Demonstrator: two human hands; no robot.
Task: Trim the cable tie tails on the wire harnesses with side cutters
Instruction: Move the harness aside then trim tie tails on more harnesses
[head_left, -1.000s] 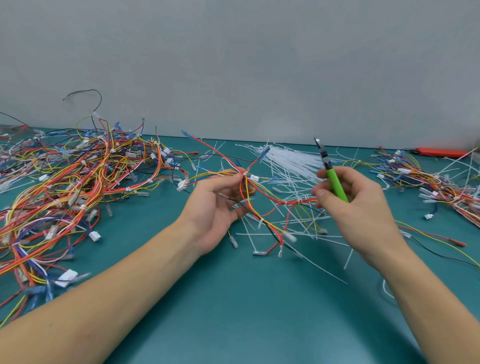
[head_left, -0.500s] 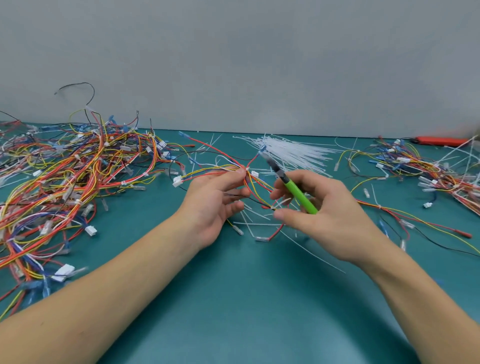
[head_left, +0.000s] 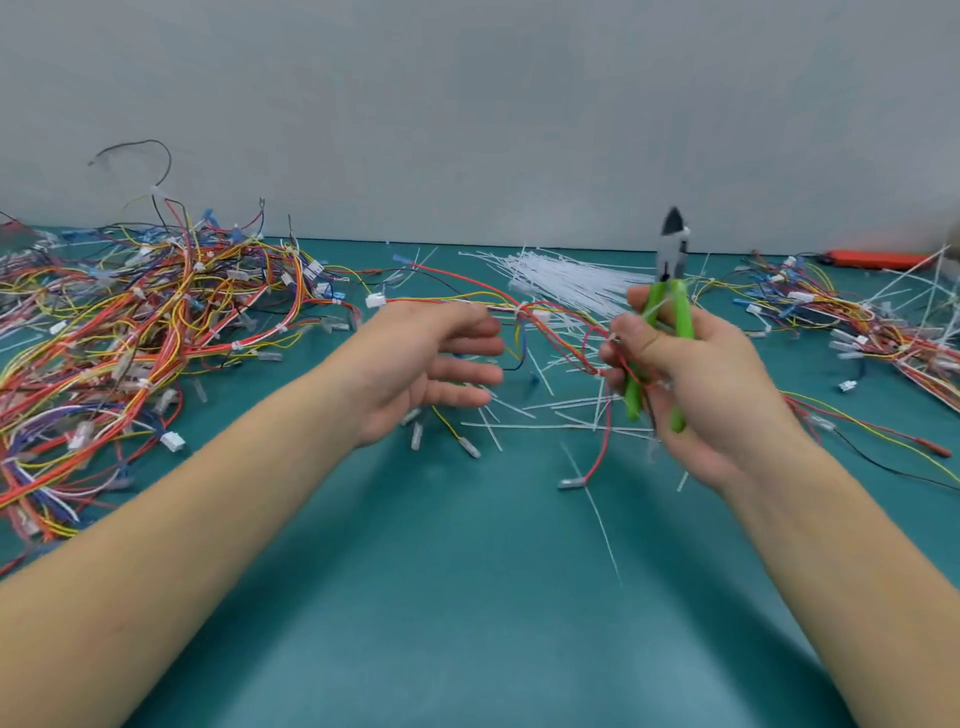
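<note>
Fingers of the right hand (head_left: 696, 384) curl around the green-handled side cutters (head_left: 667, 322), held upright with the tips up, and pinch a red-and-yellow wire harness (head_left: 561, 332). Left of the cutters, the left hand (head_left: 421, 369) spreads straight fingers, gripping nothing.
</note>
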